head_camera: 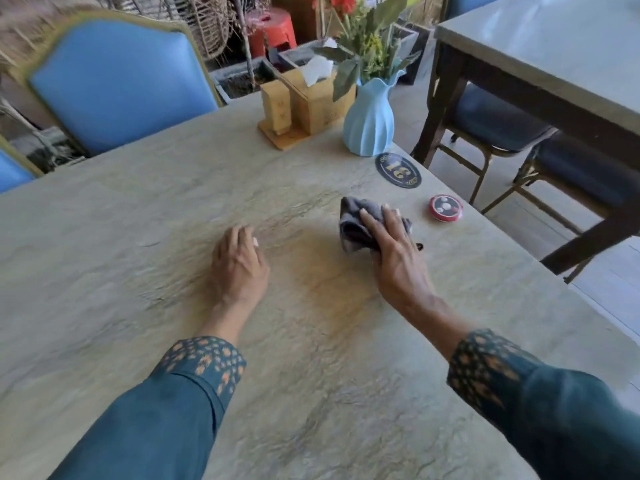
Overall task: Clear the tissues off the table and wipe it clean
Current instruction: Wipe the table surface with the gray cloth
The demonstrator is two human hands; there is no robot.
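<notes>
My right hand (pixel 394 251) presses a crumpled dark grey cloth (pixel 356 223) flat against the stone-look table (pixel 173 306), right of centre. My left hand (pixel 239 265) rests palm down on the table's middle, fingers curled, with a small white bit showing at the fingertips; what it is I cannot tell. A white tissue (pixel 317 69) sticks up from the wooden holder (pixel 304 102) at the far edge. No loose tissues show on the tabletop.
A light blue vase (pixel 369 123) with flowers stands beside the holder. A dark oval number plaque (pixel 397 170) and a red round call button (pixel 445 208) lie near the right edge. A blue chair (pixel 117 84) stands at the far side, another table (pixel 554 57) and chairs to the right.
</notes>
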